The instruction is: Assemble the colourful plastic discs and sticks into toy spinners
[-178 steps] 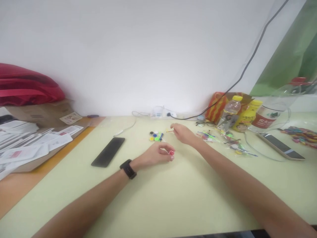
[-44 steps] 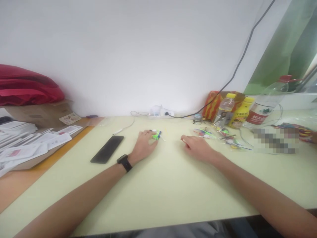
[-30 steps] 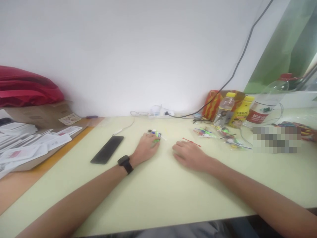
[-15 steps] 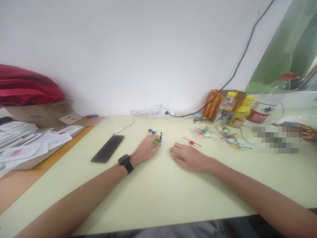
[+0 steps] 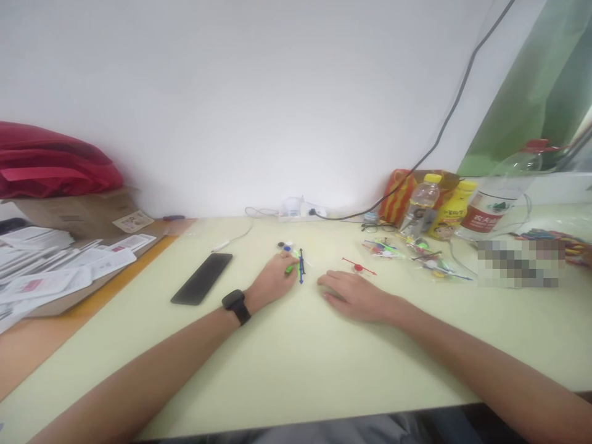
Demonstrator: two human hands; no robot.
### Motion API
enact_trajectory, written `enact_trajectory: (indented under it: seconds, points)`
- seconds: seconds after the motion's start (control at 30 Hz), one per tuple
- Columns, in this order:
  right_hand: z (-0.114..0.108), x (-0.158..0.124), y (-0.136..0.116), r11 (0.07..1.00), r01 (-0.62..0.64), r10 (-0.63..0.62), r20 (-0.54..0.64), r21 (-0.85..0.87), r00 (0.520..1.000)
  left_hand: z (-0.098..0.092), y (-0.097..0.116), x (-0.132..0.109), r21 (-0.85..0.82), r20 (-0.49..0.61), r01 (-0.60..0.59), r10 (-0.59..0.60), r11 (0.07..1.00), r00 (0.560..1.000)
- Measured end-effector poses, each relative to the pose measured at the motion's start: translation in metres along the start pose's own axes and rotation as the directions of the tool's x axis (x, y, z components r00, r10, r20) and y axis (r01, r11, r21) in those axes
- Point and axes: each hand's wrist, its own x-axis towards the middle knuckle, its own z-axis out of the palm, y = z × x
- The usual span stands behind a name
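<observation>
My left hand (image 5: 275, 275), with a black watch on its wrist, is at the middle of the table. Its fingers are closed around a green plastic piece (image 5: 290, 269), partly hidden by them. Right beside the fingertips lies a thin blue plastic arrow (image 5: 301, 271), close to a small dark arrow. Past the knuckles are a blue disc (image 5: 287, 248) and a black disc (image 5: 280, 245). My right hand (image 5: 348, 295) rests palm down with loosely bent fingers apart, seemingly holding nothing. A red spinner arrow with a round hub (image 5: 357, 268) lies just beyond it.
A black phone (image 5: 202, 279) lies left of my left hand. Bagged coloured pieces (image 5: 382, 247) sit to the right, before a clear bottle (image 5: 420, 203), a yellow bottle (image 5: 452, 209) and a large jug (image 5: 499, 191). Stacked papers (image 5: 60, 271) are at far left.
The blue arrow now shows more fully beside my left fingertips, nearer to me. My left hand has shifted slightly; my right hand stays in place.
</observation>
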Motion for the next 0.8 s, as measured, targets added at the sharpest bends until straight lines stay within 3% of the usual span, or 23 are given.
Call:
enact_trajectory:
  seconds: [0.27,0.4,0.53,0.67,0.8]
  points:
    - [0.0,0.0,0.0,1.0,-0.009,0.009,0.008,0.001,1.0,0.0,-0.001,0.0,0.002,-0.031,0.02,-0.019,1.0,0.999]
    - [0.002,0.0,0.002,1.0,0.0,0.0,-0.015,0.015,1.0,-0.001,0.002,0.001,-0.031,-0.112,0.018,-0.021,0.999,0.994]
    - [0.008,0.002,-0.001,0.995,0.091,-0.086,-0.107,0.045,0.991,-0.001,0.004,0.002,-0.057,-0.194,0.027,-0.038,0.998,0.98]
    - [0.013,0.007,-0.009,0.981,0.189,-0.183,-0.104,0.042,0.977,-0.001,0.003,0.003,-0.075,-0.256,0.057,-0.075,0.996,0.964]
    - [0.017,0.012,-0.01,0.993,0.112,-0.108,-0.087,0.042,0.99,-0.002,0.003,0.003,-0.087,-0.267,0.057,-0.079,0.995,0.96]
